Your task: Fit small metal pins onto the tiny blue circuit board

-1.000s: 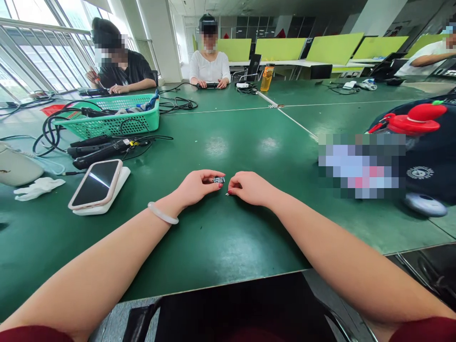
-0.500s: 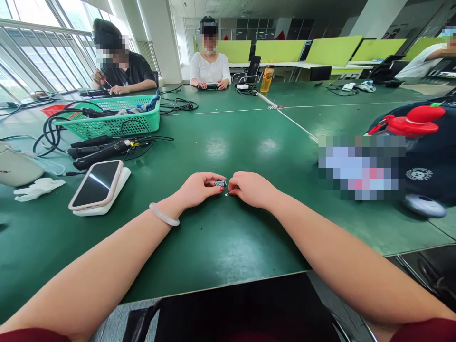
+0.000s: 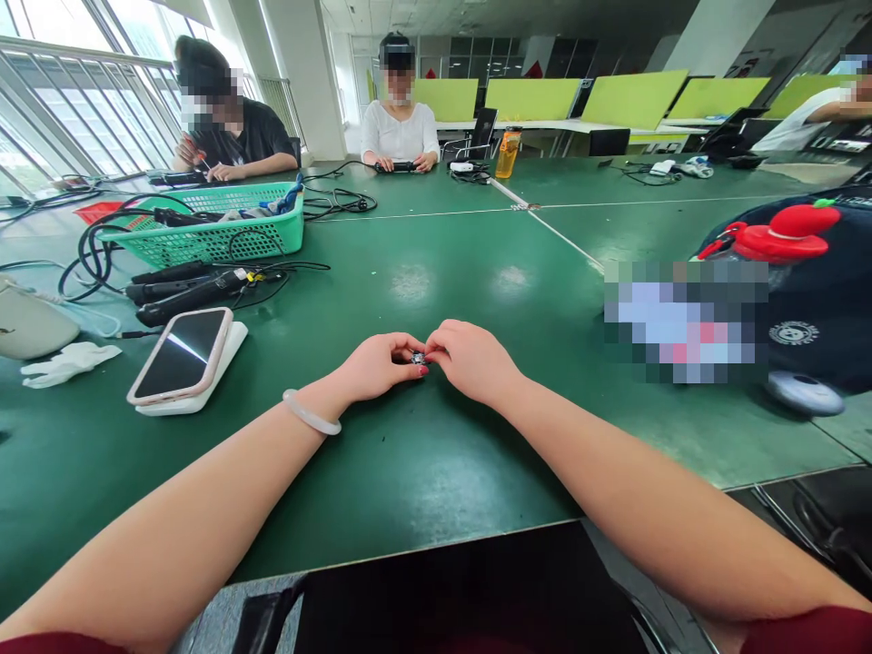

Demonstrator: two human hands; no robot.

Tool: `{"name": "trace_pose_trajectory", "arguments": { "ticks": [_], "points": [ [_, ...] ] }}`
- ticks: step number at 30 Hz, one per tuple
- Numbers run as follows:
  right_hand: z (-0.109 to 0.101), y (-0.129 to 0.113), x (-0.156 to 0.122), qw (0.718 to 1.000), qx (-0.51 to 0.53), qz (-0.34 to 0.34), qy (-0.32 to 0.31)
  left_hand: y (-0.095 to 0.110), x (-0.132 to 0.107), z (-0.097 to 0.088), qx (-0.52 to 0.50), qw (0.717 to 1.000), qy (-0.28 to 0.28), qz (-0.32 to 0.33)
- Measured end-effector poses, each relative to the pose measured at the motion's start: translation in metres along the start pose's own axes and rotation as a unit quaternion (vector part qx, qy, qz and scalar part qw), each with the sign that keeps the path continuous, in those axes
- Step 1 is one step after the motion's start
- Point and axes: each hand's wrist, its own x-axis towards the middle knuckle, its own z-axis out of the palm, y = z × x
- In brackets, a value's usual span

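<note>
A small black piece with white markings [image 3: 418, 359] is pinched between the thumb and fingers of my left hand [image 3: 376, 366], low over the green tabletop [image 3: 409, 463]. Its kind is too small to make out. My right hand [image 3: 473, 357] has its thumb and fingers pressed together right at the piece's right end, and the fingertips of both hands meet there. Whatever the right fingertips hold is hidden. A pale bangle [image 3: 312, 413] circles my left wrist.
Left of my hands, a phone [image 3: 183, 354] rests on a white box [image 3: 224, 371]. Behind it are black handheld devices [image 3: 183, 295], cables and a green basket [image 3: 204, 227]. A dark bag [image 3: 810, 300] and a mouse [image 3: 806, 394] are at right. Two people sit across the table.
My right hand has moved left and up against the small piece. The tiny light bit seen at its fingertips before is now out of sight. My left hand has hardly moved.
</note>
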Motion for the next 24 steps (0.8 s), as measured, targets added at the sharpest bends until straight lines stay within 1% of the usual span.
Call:
{"name": "trace_pose_trajectory", "arguments": {
  "ticks": [4,8,15,19,21,24],
  "points": [
    [0.002,-0.001,0.0,1.0,-0.018,-0.006,-0.008,-0.001,0.0,0.0,0.001,1.0,-0.01,0.009],
    [0.001,0.0,0.0,1.0,-0.023,-0.008,-0.005,-0.002,0.0,0.0,-0.012,1.0,-0.008,0.012],
    [0.0,0.003,-0.001,1.0,0.011,0.005,0.0,0.005,-0.001,0.001,-0.029,1.0,0.005,-0.005],
    [-0.003,0.006,-0.001,0.999,0.018,0.032,0.018,0.01,-0.001,0.0,-0.048,0.998,0.025,-0.029],
    [-0.003,0.006,-0.001,0.999,0.019,0.041,0.012,0.009,-0.001,0.0,-0.064,0.997,0.025,-0.024],
    [-0.003,0.006,-0.001,0.999,0.018,0.032,-0.001,0.007,-0.001,0.001,-0.071,0.997,0.021,-0.01]
  ]
}}
